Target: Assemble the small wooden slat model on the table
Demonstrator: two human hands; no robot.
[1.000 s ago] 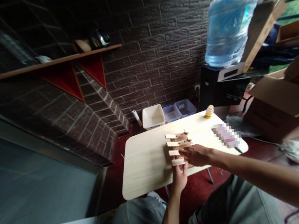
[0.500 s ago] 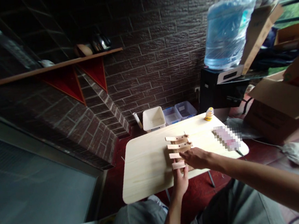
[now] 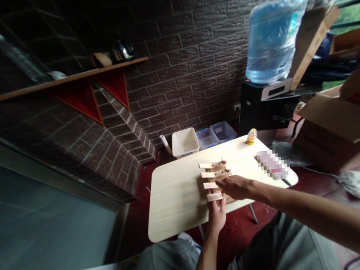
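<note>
On the pale wooden table (image 3: pixel 174 197) lies a wooden piece with several light slats (image 3: pixel 210 174) set in a row across a brown base. Small dark dots mark the slats. My left hand (image 3: pixel 217 218) grips its near end, thumb on the right and fingers on the left of the nearest slat. My right hand (image 3: pixel 235 187) reaches in from the right, its fingers closed over the right ends of the two nearer slats. Whatever those fingertips pinch is hidden beneath them.
A small yellow-capped bottle (image 3: pixel 251 136) stands at the table's back right, near a blurred-out flat object (image 3: pixel 272 164) with a cable. Bins (image 3: pixel 185 142) stand behind the table. A water dispenser (image 3: pixel 255 110) and cardboard boxes (image 3: pixel 340 128) are at the right.
The view has shifted very slightly. Both hands stay in nearly the same place on the wooden piece, with no clear change in grip.
</note>
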